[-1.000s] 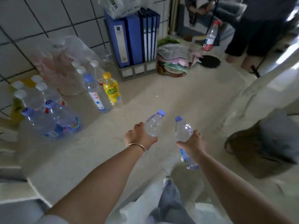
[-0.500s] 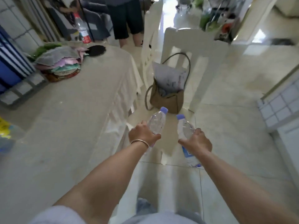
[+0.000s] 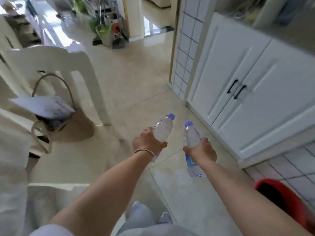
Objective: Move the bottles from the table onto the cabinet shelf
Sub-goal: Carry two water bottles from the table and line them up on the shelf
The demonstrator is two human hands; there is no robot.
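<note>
My left hand (image 3: 148,142) grips a clear water bottle (image 3: 163,127) with a blue cap, tilted forward over the floor. My right hand (image 3: 201,149) grips a second clear bottle (image 3: 191,138) with a blue cap and a blue label low on its body. Both bottles are held side by side in front of me, above the tiled floor. A white cabinet (image 3: 252,92) with two closed doors and black handles stands to the right, its counter edge at the top right. The table and the other bottles are out of view.
A white chair (image 3: 51,60) with a brown bag (image 3: 68,126) and papers on its seat stands at the left. A red bucket (image 3: 286,198) sits on the floor at the lower right. A tiled pillar (image 3: 184,48) flanks the cabinet. Clutter stands far back.
The view has swung right, away from the table and its bottles, past the chair toward the white cabinet. Both hands still hold their bottles in the same way.
</note>
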